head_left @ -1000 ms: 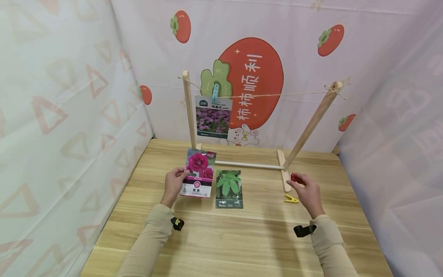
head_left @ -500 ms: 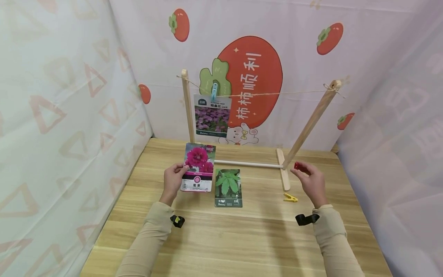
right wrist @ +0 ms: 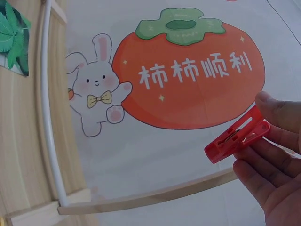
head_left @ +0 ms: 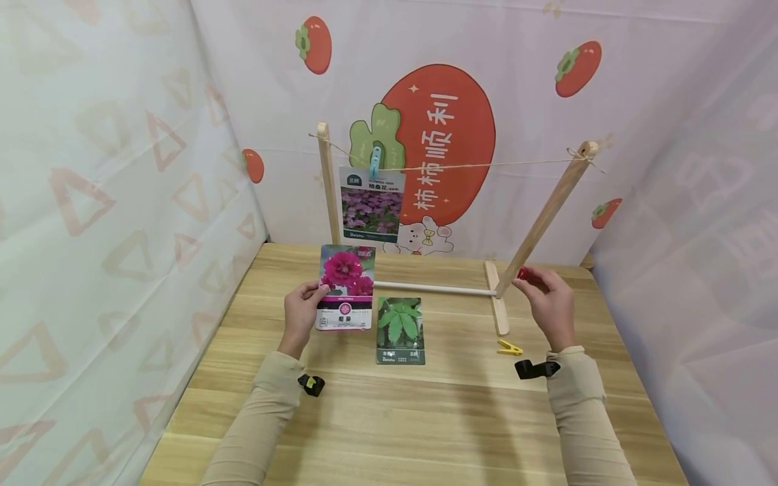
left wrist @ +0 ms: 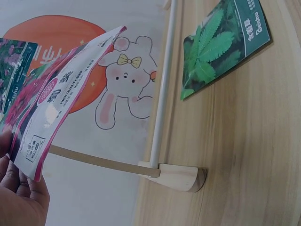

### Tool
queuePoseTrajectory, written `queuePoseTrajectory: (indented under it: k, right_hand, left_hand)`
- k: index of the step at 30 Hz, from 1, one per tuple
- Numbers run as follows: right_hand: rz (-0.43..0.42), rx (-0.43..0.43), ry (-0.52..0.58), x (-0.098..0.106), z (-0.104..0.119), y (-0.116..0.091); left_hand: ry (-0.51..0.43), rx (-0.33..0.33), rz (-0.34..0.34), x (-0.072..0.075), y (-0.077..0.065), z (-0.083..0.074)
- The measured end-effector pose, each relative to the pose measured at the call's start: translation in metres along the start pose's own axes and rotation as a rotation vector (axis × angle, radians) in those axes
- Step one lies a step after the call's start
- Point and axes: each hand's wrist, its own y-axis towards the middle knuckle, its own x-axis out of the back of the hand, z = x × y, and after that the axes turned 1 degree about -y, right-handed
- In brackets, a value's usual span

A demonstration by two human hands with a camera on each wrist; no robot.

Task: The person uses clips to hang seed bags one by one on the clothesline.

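My left hand (head_left: 301, 312) pinches a seed packet with magenta flowers (head_left: 345, 287) by its left edge, raised in front of the rack's left post. In the left wrist view that flower packet (left wrist: 56, 101) is seen edge-on and bowed, thumb on one face and fingers behind. To the right, my right hand (head_left: 552, 307) holds a red clothespin (right wrist: 235, 135) between thumb and fingers, beside the right post. A purple-flower seed packet (head_left: 371, 206) hangs from the string (head_left: 486, 166) under a light blue clothespin (head_left: 375, 162). A green-leaf seed packet (head_left: 400, 331) lies flat on the table.
A yellow clothespin (head_left: 509, 347) lies near the foot of the rack's right wooden post (head_left: 543, 219). A white rod (head_left: 434, 289) runs low between the posts. Behind stands a printed cloth wall (head_left: 516, 40), with another cloth wall (head_left: 121, 270) at the left.
My left hand has raised the magenta-flower packet slightly. My right hand has lifted the red clothespin upward, away from the yellow one, toward the right post.
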Motion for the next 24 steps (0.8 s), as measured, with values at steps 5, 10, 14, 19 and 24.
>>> queuePoseTrajectory:
  k: [5, 10, 14, 19, 24]
  right_hand:
    - [-0.014, 0.051, -0.01, -0.001, 0.006, 0.008]
    - [-0.012, 0.077, -0.001, 0.0, 0.014, 0.016]
    - [-0.016, 0.1, 0.014, -0.001, 0.019, 0.022]
    - [-0.006, 0.127, 0.057, -0.001, 0.025, 0.029]
    - [0.0, 0.123, 0.063, 0.0, 0.031, 0.035]
  left_hand:
    - [-0.021, -0.018, -0.007, 0.001, 0.0, -0.005]
    - [-0.048, -0.049, -0.016, 0.002, 0.0, -0.009]
    - [-0.067, -0.07, -0.014, 0.002, -0.001, -0.014]
    - [-0.105, -0.086, 0.005, -0.001, -0.003, -0.02]
    - [-0.128, -0.103, 0.022, -0.005, -0.003, -0.024]
